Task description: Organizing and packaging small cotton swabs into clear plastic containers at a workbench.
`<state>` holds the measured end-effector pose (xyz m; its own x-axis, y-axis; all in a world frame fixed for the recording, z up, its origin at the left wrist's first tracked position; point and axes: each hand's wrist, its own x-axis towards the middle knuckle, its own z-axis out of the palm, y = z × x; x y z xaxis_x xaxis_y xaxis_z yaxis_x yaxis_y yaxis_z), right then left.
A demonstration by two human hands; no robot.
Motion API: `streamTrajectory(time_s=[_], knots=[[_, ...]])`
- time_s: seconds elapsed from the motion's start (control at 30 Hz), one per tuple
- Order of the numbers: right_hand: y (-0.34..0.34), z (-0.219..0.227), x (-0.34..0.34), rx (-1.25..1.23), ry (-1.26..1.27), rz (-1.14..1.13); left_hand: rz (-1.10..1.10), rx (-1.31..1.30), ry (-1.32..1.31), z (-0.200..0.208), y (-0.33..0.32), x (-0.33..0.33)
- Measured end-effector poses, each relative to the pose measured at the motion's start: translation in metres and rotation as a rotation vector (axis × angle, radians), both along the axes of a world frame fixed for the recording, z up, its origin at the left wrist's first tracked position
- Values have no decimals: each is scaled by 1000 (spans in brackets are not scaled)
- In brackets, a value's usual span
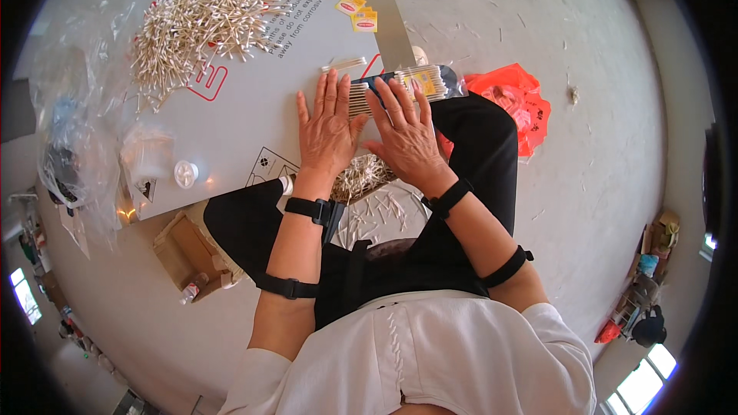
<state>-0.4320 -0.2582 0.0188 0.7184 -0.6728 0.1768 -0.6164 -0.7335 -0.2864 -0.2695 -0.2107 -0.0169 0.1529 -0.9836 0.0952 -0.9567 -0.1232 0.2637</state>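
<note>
My left hand (326, 132) lies flat, fingers stretched out, at the left end of a row of cotton swabs (359, 98) near the table's edge. Beside it my right hand (407, 137) is spread over the same row, its fingertips touching or just above the swabs. Neither hand grips anything. To the right of the right fingertips, a yellow card (419, 83) lies among swabs in a flat, partly transparent packet (453, 79). The hands hide part of the row. A few loose swabs (344, 64) lie just beyond the left fingertips.
A large heap of cotton swabs (204, 23) covers the far left of the metal-sheet table (231, 119). Yellow cards (364, 20) lie at the far edge. A small white tub (185, 174) and plastic bags (77, 107) are at left. A swab-filled box (363, 177) sits below my hands; a red bag (515, 104) lies right.
</note>
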Motion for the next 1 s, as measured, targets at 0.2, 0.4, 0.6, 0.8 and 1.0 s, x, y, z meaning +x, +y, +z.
streamTrajectory(time_s=[0.2, 0.4, 0.6, 0.8, 1.0], knots=[[-40, -15, 9, -46, -75, -34, 0, 4, -8, 1, 1, 2], [-53, -23, 4, -155, 13, 147, 47, 0, 15, 1, 0, -7], [-55, -20, -17, -105, 36, -16, 90, 15, 39, 2, 1, -13], [-56, -31, -52, 55, 95, -87, 103, 25, 29, 0, -1, -17], [-60, -34, -53, 60, 67, -26, 113, 50, 13, -2, -5, -23]])
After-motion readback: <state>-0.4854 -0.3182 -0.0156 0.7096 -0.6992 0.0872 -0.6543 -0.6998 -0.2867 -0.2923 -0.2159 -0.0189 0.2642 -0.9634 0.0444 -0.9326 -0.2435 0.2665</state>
